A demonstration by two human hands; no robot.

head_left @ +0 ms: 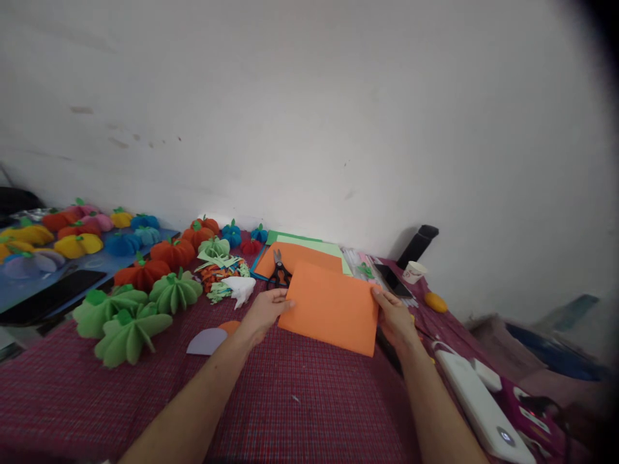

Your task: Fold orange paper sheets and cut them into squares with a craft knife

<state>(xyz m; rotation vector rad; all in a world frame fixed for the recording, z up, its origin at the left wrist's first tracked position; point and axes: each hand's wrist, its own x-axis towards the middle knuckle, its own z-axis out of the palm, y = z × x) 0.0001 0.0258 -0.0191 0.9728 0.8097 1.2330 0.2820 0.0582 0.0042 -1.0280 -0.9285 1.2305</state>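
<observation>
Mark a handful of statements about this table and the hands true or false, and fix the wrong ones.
1. The left hand and right hand hold one orange sheet. True.
2. The right hand holds the scissors. False: the scissors lie just beyond the left hand.
3. Green paper pumpkins stand left of the left hand. True.
4. The tablecloth is plain white. False: the tablecloth is dark red and checked.
</observation>
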